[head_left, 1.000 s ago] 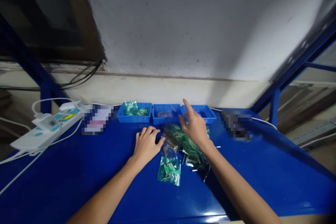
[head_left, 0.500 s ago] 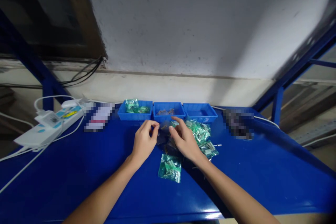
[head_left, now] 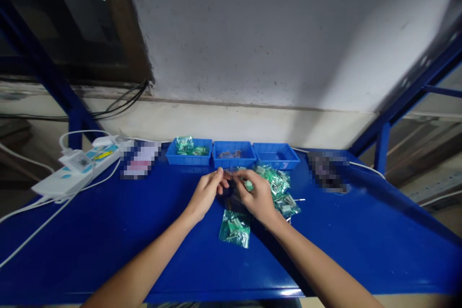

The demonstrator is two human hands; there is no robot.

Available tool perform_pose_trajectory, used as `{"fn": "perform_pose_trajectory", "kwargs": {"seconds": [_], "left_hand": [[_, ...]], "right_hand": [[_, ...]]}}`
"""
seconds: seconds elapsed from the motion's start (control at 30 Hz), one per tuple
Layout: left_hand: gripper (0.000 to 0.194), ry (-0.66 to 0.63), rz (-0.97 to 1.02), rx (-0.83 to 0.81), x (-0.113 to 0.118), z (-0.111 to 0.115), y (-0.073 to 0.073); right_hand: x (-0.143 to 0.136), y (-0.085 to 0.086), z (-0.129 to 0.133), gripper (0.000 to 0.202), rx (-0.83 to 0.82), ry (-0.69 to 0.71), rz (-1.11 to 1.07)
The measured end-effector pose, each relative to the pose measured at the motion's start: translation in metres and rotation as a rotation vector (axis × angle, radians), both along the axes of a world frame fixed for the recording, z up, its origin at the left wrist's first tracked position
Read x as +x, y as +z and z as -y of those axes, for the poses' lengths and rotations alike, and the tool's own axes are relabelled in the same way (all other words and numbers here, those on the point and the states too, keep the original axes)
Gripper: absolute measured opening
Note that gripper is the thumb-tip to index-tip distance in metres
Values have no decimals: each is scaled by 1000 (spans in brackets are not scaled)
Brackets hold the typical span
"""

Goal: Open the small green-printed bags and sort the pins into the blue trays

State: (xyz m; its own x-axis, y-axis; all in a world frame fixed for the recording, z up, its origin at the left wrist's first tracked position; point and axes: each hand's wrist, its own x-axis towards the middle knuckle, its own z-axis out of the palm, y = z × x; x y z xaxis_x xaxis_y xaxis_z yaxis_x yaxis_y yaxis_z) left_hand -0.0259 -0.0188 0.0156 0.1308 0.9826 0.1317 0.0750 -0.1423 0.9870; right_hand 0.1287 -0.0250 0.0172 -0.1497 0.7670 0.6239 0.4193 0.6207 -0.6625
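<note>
My left hand (head_left: 207, 193) and my right hand (head_left: 257, 195) meet above the middle of the blue table. The fingers of both pinch the edge of a small clear plastic bag (head_left: 228, 172), seen almost edge-on; its contents are hard to make out. Below the hands lie dark, see-through bags (head_left: 234, 202), partly covered by my right hand. Nearer to me is a green plastic bag (head_left: 235, 229) with pale plugs and screws inside. A pile of similar green bags (head_left: 276, 180) sits just beyond and right of my right hand.
Three blue bins stand along the back: the left bin (head_left: 189, 160) with green bags, the middle bin (head_left: 234, 161) with small metal parts, and the right bin (head_left: 276, 160). A white power strip (head_left: 59, 184) with cables lies left. Blurred objects lie on both sides.
My right hand has moved in to my left, and its spread fingers have closed on the bag's edge. The clear bag has tilted to nearly edge-on. The view has shifted slightly.
</note>
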Motion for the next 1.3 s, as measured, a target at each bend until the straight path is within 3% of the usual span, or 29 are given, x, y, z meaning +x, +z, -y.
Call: {"fn": "perform_pose_trajectory", "kwargs": {"seconds": [0.1,0.17,0.33,0.43,0.5,0.63,0.7,0.83,0.9,1.0,1.1,1.2,1.3], "left_hand": [[33,-2,43,-24,-2,-4,-2],[28,16,-14,27,-4,-5,-4],[20,132,-306,435,-6,-3,-4],[22,107,-427,574,-6,-2,-4],[25,115,-529,536,-8,-4,-6],[31,121,-833,394,-23,-13,-11],[33,69,-955,325,-31,-16,-12],[19,17,-1004,233,-36,-18,-13],[7,17,-951,206,-34,-19,-13],[4,18,-768,229,-28,-19,-10],[6,60,-597,376,-24,-15,-4],[7,22,-518,587,-20,-8,0],[12,-24,-535,714,-16,-2,-1]], "right_hand": [[0,2,1,22,113,73,96],[1,2,0,24,118,41,113],[0,0,-3,36,-148,-27,-61],[2,5,-3,16,-212,9,-62],[7,15,-5,13,-71,-70,7],[22,43,-23,9,362,-372,22],[28,50,-39,12,407,-449,110],[31,37,-55,25,139,-390,535],[27,24,-47,27,12,-327,557],[16,12,-25,24,-118,-186,382],[4,10,-7,29,-315,-64,165],[-3,11,-3,41,-566,60,-86],[-4,10,-6,34,-680,178,-289]]}}
